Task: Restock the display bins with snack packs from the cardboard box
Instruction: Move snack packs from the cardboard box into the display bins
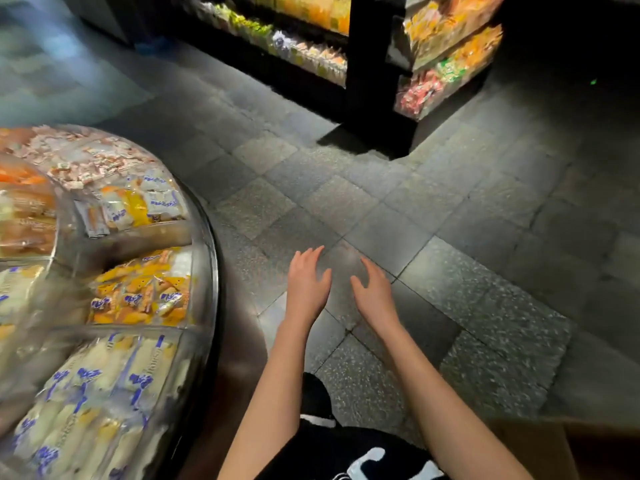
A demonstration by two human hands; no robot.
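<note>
My left hand and my right hand are both stretched out over the tiled floor, fingers relaxed and spread, holding nothing. To their left stands a round display stand with clear dividers. Its bins hold snack packs: white and blue packs at the front, orange and yellow packs in the middle, mixed packs further back. A brown cardboard box shows at the bottom right corner, its inside hidden. The view is blurred by motion.
A dark shelf unit with rows of colourful snack bags stands at the back, across a grey tiled floor. My black shoe and dark clothing show at the bottom middle.
</note>
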